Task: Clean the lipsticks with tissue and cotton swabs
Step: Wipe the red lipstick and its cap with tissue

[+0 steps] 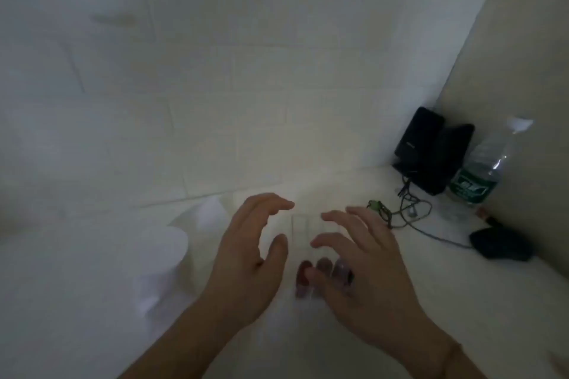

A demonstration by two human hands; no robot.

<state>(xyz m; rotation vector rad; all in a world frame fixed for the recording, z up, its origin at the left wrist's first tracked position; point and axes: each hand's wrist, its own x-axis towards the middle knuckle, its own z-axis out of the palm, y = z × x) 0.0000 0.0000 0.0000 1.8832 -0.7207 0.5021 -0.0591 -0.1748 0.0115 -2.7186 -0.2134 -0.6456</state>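
Left hand [246,258]: hovers over the desk [462,301], fingers loosely curved and apart, holding nothing.
Right hand [363,268]: hovers just right of it, fingers spread, empty.
Lipsticks [323,277]: 3 in a blurred row on the desk, near the middle, partly under the right hand.
Tissue [166,255]: white roll at the left, beside the left hand.
Cotton swabs: cannot tell where they are.
Far right: black box [431,148], water bottle [480,172], cable [412,212].
Step, likely: picking 1 lipstick.
How to do it well: pinch 1 tube by its sides, lift straight up so its neighbours stay standing, then tear tissue with the other hand.

Bare forearms, no sleeves (left hand [246,258], right hand [366,268]).
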